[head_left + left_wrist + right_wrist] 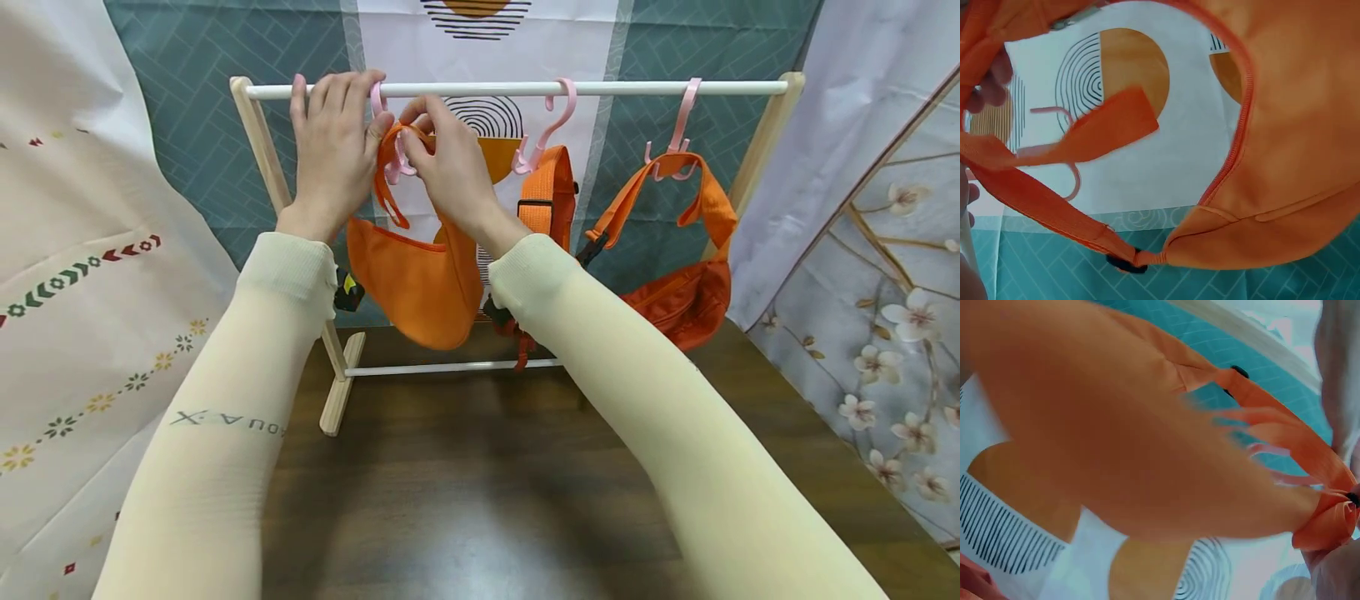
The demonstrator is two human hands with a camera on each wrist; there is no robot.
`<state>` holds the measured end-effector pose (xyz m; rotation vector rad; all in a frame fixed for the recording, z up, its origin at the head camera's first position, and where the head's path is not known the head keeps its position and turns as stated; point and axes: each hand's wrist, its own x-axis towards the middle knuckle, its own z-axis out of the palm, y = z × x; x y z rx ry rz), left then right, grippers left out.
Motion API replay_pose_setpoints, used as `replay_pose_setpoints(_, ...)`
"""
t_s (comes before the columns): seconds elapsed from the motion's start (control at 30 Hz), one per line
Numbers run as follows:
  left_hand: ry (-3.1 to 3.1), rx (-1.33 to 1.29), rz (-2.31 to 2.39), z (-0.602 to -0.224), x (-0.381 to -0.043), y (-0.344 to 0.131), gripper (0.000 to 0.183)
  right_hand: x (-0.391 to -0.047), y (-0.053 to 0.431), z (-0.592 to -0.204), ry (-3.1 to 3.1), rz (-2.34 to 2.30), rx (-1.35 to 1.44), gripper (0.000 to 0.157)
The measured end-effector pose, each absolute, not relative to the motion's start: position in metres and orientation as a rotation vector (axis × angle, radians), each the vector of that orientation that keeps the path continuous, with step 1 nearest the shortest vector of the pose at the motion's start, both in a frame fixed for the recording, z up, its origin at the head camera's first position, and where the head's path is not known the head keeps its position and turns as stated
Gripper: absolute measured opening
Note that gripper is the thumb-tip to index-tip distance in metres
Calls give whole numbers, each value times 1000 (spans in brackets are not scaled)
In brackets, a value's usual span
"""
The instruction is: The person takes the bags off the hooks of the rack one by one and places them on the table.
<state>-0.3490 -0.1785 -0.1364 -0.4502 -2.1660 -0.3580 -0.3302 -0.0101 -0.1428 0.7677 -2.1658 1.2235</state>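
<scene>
My left hand (333, 137) is on the white rod (480, 89) of a small rack, its fingers over the top beside a pink hook (377, 98). With my right hand (453, 167) I pinch the strap of an orange waist bag (420, 287) at that hook's lower prongs. The strap loops around the prongs, and the bag's rounded pouch hangs below, between my forearms. In the left wrist view a loose strap end (1110, 128) sticks out across the loop, near a dark buckle (1127, 262). The pouch (1129, 437) blurs across the right wrist view.
Right of my hands, another pink hook (562, 117) hangs beside an orange strap (536, 208), partly behind my right forearm. A darker orange-red waist bag (678, 304) hangs from a third hook (682, 117). The rack's wooden legs (262, 150) stand on a brown table (450, 475).
</scene>
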Motion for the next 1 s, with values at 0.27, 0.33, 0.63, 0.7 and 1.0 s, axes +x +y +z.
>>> replay_pose_setpoints(0.27, -2266, -459, -343, -133, -346, -181, 59, -324, -5, -146, -2182, 1264, 849, 16)
replay_pose_setpoints(0.33, -2299, -467, -351, -135, -344, -183, 63, -323, -3, -150, -2181, 1273, 875, 16)
replay_pose_setpoints(0.63, -2132, -585, -688, -185, -303, -211, 60, -313, -2, -156, -2125, 1344, 979, 15)
replay_pose_setpoints(0.7, -2115, -636, -791, -206, -294, -219, 58, -309, 0, -155, -2122, 1344, 990, 15)
replay_pose_setpoints(1.0, -2424, -555, -1095, -275, -277, -249, 58, -299, 9, -152, -2094, 1418, 1021, 13)
